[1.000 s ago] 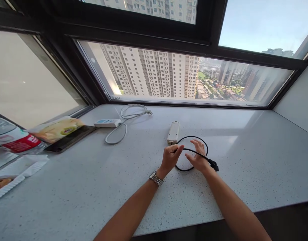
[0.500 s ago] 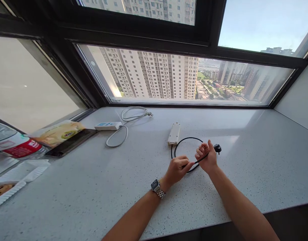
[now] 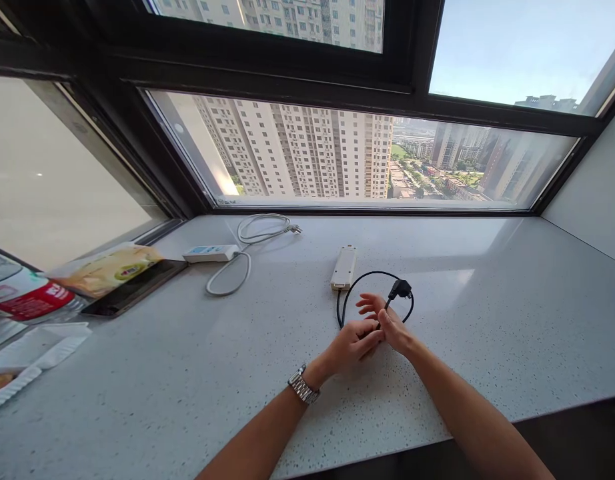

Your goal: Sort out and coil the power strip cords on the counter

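Observation:
A white power strip [image 3: 344, 268] lies on the counter, and its black power cord [image 3: 375, 273] loops out to the right. My left hand [image 3: 355, 343], with a metal watch band at the wrist, is closed on the cord. My right hand [image 3: 395, 330] meets it, palm turned inward. Its fingers stretch to the left while the thumb side pinches the cord just below the black plug [image 3: 401, 288]. The plug sticks up above the right thumb, inside the far side of the loop. Where the two hands overlap, part of the cord is hidden.
A second white power strip [image 3: 211, 253] with a white cord [image 3: 247, 267] lies at the back left. Further left are a dark tablet-like slab [image 3: 132, 288], a yellow food packet [image 3: 107, 267], a red-labelled bottle [image 3: 35, 299] and a white tray [image 3: 42, 347]. Windows rise behind the counter.
My right hand has moved left to meet my left hand, turning its palm inward. The black plug has swung leftward and now points up above the thumb. The cord loop is larger on the right.

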The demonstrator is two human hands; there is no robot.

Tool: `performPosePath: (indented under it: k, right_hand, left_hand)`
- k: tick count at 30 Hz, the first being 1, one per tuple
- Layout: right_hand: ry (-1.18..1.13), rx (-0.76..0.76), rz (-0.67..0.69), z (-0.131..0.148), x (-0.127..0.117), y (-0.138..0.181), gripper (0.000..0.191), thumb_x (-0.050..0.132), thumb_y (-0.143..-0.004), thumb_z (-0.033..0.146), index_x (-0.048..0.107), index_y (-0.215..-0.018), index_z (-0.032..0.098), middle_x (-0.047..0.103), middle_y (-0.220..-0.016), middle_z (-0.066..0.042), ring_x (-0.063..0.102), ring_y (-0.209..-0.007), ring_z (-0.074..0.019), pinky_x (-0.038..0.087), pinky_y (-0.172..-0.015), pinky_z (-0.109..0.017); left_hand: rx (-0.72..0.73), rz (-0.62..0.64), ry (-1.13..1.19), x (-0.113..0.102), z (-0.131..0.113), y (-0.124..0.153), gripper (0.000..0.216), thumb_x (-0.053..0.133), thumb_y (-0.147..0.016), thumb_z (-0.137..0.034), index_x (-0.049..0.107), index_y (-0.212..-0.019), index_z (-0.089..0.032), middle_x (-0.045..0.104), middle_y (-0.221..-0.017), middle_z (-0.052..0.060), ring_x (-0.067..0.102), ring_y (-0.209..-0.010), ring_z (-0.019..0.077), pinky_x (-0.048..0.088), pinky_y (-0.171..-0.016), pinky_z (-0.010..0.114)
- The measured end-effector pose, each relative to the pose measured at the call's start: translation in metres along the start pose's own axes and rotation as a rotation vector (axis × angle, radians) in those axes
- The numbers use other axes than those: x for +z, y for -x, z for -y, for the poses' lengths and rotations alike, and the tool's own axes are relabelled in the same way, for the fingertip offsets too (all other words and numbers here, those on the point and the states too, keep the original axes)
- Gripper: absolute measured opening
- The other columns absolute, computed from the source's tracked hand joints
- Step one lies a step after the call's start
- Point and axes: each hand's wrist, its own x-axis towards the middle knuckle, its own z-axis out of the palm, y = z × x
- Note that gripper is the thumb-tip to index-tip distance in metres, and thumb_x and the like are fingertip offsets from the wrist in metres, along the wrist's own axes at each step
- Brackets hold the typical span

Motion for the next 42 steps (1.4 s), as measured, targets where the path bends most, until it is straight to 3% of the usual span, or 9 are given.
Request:
performPosePath:
  k: [7, 13, 17, 20, 23, 31, 35, 39, 42]
  right_hand:
    - [0.484, 0.032, 0.295, -0.013, 0.0, -0.004, 0.082, 0.041, -0.068, 0.085, 0.059, -0.11, 0.017, 0.063, -0.083, -0.005, 0.052, -0.064, -0.0142, 0.037, -0.057, -0.025]
    - [0.977, 0.165, 0.218, -0.006, -0.035, -0.005, 0.047, 0.036, -0.094, 0.056, 0.062, -0.088, 0.017, 0.063, -0.074, -0.004, 0.053, -0.062, -0.0138, 0.027, -0.054, -0.025]
    - [1.094, 0.247, 0.029, 0.001, -0.039, -0.029, 0.033, 0.042, -0.094, 0.045, 0.061, -0.095, 0.018, 0.066, -0.083, -0.005, 0.058, -0.071, -0.0159, 0.036, -0.057, -0.025]
    - [1.214, 0.088, -0.002, 0.0, -0.022, -0.059, 0.035, 0.044, -0.093, 0.044, 0.06, -0.112, 0.019, 0.064, -0.112, -0.009, 0.056, -0.102, -0.0217, 0.042, -0.08, -0.032]
    - [1.325, -0.038, 0.126, -0.004, -0.002, -0.086, 0.041, 0.041, -0.094, 0.045, 0.055, -0.126, 0.022, 0.05, -0.137, -0.008, 0.038, -0.128, -0.0263, 0.034, -0.1, -0.042]
    - [1.488, -0.145, 0.372, -0.004, 0.012, -0.111, 0.041, 0.032, -0.098, 0.041, 0.054, -0.127, 0.023, 0.042, -0.145, -0.006, 0.036, -0.131, -0.0269, 0.031, -0.102, -0.047]
    - [1.466, -0.254, 0.655, 0.002, 0.032, -0.118, 0.041, 0.031, -0.099, 0.038, 0.065, -0.109, 0.019, 0.05, -0.139, -0.005, 0.028, -0.137, -0.0246, 0.021, -0.11, -0.045]
    - [1.44, -0.146, 0.722, 0.001, 0.047, -0.13, 0.038, 0.036, -0.097, 0.041, 0.067, -0.104, 0.019, 0.063, -0.122, -0.006, 0.042, -0.128, -0.0225, 0.01, -0.114, -0.042]
    - [1.46, 0.056, 0.612, 0.005, 0.021, -0.134, 0.038, 0.039, -0.094, 0.049, 0.066, -0.106, 0.024, 0.066, -0.116, -0.002, 0.05, -0.119, -0.0199, 0.004, -0.115, -0.038]
  left_hand:
    - [0.071, -0.547, 0.708, -0.046, -0.043, 0.004, 0.034, 0.064, -0.079, -0.047, 0.05, -0.07, -0.018, 0.031, -0.048, -0.01, 0.026, -0.035, 0.0036, 0.023, -0.035, 0.017]
    - [0.303, -0.833, 0.93, -0.125, -0.063, 0.037, 0.035, 0.04, -0.096, -0.037, 0.051, -0.068, -0.019, 0.019, -0.046, -0.009, 0.01, -0.035, 0.0064, 0.016, -0.033, 0.02]
    - [0.273, -0.924, 0.934, -0.14, -0.046, 0.049, 0.035, 0.04, -0.096, -0.037, 0.051, -0.068, -0.019, 0.018, -0.044, -0.009, 0.007, -0.035, 0.0068, 0.013, -0.034, 0.021]
    - [0.18, -0.96, 0.916, -0.134, -0.031, 0.046, 0.031, 0.046, -0.093, -0.035, 0.05, -0.067, -0.019, 0.019, -0.043, -0.01, 0.01, -0.033, 0.0062, 0.014, -0.033, 0.021]
    - [0.099, -0.953, 0.877, -0.126, -0.019, 0.04, 0.029, 0.052, -0.09, -0.033, 0.049, -0.066, -0.018, 0.021, -0.041, -0.011, 0.013, -0.031, 0.005, 0.015, -0.032, 0.02]
    - [0.016, -0.82, 0.76, -0.11, -0.002, 0.03, 0.033, 0.069, -0.072, -0.037, 0.049, -0.057, -0.015, 0.023, -0.04, -0.011, 0.018, -0.029, 0.0018, 0.017, -0.031, 0.015]
    - [0.041, -0.784, 0.733, -0.107, -0.005, 0.031, 0.036, 0.071, -0.07, -0.038, 0.048, -0.055, -0.015, 0.023, -0.04, -0.011, 0.02, -0.03, 0.0016, 0.02, -0.031, 0.015]
    - [0.052, -0.776, 0.722, -0.105, -0.009, 0.034, 0.037, 0.071, -0.071, -0.039, 0.048, -0.054, -0.015, 0.023, -0.041, -0.01, 0.02, -0.031, 0.0017, 0.021, -0.032, 0.015]
    - [0.055, -0.781, 0.72, -0.102, -0.011, 0.035, 0.037, 0.071, -0.072, -0.038, 0.048, -0.054, -0.015, 0.023, -0.041, -0.01, 0.02, -0.032, 0.0017, 0.021, -0.033, 0.014]
